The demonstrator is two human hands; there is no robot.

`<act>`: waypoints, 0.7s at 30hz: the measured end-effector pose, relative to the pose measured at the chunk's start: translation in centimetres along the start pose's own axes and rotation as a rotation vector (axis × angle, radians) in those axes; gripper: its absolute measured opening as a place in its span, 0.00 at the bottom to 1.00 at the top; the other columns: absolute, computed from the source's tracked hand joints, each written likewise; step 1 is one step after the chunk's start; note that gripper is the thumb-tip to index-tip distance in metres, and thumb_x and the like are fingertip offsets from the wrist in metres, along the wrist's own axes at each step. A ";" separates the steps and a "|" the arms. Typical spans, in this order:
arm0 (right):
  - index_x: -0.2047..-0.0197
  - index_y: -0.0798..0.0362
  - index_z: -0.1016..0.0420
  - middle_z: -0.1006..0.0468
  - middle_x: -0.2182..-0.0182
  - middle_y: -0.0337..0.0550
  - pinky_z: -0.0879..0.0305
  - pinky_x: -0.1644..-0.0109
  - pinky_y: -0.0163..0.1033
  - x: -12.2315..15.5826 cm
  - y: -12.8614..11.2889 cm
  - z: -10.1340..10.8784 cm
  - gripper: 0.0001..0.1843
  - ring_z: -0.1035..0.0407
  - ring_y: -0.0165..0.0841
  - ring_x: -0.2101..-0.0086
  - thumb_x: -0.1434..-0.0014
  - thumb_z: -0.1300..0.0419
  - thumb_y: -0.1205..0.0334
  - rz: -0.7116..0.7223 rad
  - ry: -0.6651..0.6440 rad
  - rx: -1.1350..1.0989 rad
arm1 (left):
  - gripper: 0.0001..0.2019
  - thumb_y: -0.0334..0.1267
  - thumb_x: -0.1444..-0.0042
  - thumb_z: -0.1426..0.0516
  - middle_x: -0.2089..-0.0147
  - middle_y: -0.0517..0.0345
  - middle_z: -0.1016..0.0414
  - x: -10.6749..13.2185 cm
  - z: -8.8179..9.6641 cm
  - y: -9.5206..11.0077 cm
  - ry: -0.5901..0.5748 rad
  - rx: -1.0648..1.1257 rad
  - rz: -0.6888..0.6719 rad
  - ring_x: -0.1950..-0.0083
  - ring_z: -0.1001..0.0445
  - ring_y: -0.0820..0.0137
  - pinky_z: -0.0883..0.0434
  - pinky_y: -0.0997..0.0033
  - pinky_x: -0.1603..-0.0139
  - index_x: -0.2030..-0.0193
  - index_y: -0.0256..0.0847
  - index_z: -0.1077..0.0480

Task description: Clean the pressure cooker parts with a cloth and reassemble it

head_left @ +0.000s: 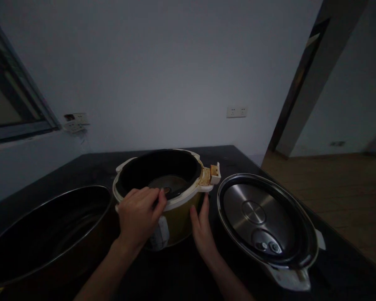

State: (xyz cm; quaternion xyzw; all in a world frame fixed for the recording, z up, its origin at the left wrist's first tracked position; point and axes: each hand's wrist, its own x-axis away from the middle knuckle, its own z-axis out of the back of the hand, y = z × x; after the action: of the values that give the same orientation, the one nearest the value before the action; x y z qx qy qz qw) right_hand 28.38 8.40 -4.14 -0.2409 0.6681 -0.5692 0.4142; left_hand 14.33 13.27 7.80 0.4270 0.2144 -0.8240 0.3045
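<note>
An electric pressure cooker [183,219] with a yellow-green body, white rim and black interior stands lidless on the dark counter. A stained hinge bracket [210,173] juts from its right side. My left hand [141,213] is closed over the front left of the rim, its fingertips hidden on the inner side. Flat against the right of the body lies my right hand [202,228], fingers stretched out. To the right rests the cooker's lid [253,211], its metal underside facing up. A pale label [163,232] shows on the body below my left hand.
A large dark pot [108,200] stands close on the left. The dark counter [225,154] meets a white wall with a socket [236,111]. Its right edge drops to a wooden floor [332,179]. A window [15,92] is at the far left.
</note>
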 end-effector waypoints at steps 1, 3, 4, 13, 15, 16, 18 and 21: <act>0.27 0.52 0.66 0.67 0.28 0.48 0.69 0.29 0.54 -0.2 -0.2 0.1 0.42 0.70 0.37 0.30 0.35 0.52 0.43 -0.002 0.006 -0.015 | 0.19 0.34 0.36 0.50 0.81 0.60 0.31 -0.2 -0.2 0.4 -0.005 -0.009 0.011 0.78 0.33 0.70 0.39 0.67 0.72 0.80 0.41 0.33; 0.27 0.52 0.67 0.68 0.28 0.46 0.70 0.29 0.55 0.5 -0.8 0.0 0.42 0.71 0.37 0.30 0.35 0.53 0.44 0.012 0.024 -0.015 | 0.19 0.35 0.36 0.49 0.81 0.60 0.31 -0.4 -0.5 1.0 -0.024 -0.014 0.037 0.78 0.33 0.70 0.39 0.67 0.71 0.80 0.41 0.33; 0.27 0.51 0.68 0.70 0.28 0.45 0.70 0.29 0.55 1.2 -1.0 -0.1 0.41 0.73 0.37 0.30 0.34 0.53 0.44 0.026 0.032 -0.001 | 0.19 0.36 0.36 0.49 0.81 0.61 0.31 -0.5 -0.5 1.4 -0.034 -0.013 0.051 0.78 0.32 0.70 0.40 0.67 0.71 0.80 0.41 0.33; 0.27 0.42 0.68 0.76 0.28 0.36 0.66 0.30 0.61 6.3 -1.8 -1.1 0.37 0.78 0.40 0.30 0.33 0.55 0.46 -0.031 -0.056 0.068 | 0.19 0.37 0.36 0.48 0.79 0.60 0.27 -1.7 -1.4 3.4 -0.095 -0.026 0.159 0.75 0.29 0.70 0.41 0.66 0.68 0.79 0.42 0.32; 0.27 0.44 0.68 0.75 0.28 0.37 0.69 0.30 0.60 5.2 -1.8 -0.8 0.38 0.78 0.39 0.30 0.33 0.56 0.44 -0.016 -0.030 0.059 | 0.19 0.37 0.37 0.48 0.79 0.60 0.27 -1.9 -1.7 3.7 -0.094 -0.018 0.177 0.75 0.29 0.70 0.41 0.66 0.68 0.79 0.41 0.32; 0.27 0.45 0.68 0.74 0.28 0.37 0.70 0.30 0.59 4.6 -1.9 -0.6 0.38 0.78 0.38 0.30 0.33 0.56 0.44 -0.006 -0.019 0.052 | 0.19 0.37 0.37 0.48 0.79 0.60 0.27 -2.0 -1.7 3.9 -0.096 -0.014 0.184 0.75 0.29 0.70 0.41 0.66 0.68 0.80 0.42 0.32; 0.27 0.46 0.68 0.73 0.28 0.38 0.71 0.29 0.58 3.5 -2.1 -0.2 0.38 0.77 0.37 0.30 0.33 0.56 0.44 0.015 0.000 0.039 | 0.19 0.37 0.37 0.48 0.79 0.60 0.27 -2.2 -1.9 4.2 -0.098 -0.011 0.201 0.75 0.29 0.70 0.41 0.66 0.68 0.79 0.42 0.31; 0.27 0.47 0.68 0.72 0.28 0.39 0.71 0.29 0.56 2.3 -2.6 0.3 0.39 0.75 0.36 0.30 0.34 0.57 0.43 0.022 0.029 0.031 | 0.18 0.36 0.37 0.48 0.78 0.58 0.25 -2.4 -2.1 4.8 -0.100 -0.004 0.218 0.74 0.28 0.69 0.42 0.65 0.68 0.79 0.41 0.30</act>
State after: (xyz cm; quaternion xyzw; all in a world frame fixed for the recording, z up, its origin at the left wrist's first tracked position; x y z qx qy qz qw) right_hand 27.00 5.78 -2.25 -0.2189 0.6676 -0.5784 0.4146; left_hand 19.92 11.85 8.16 0.4058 0.1528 -0.8057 0.4035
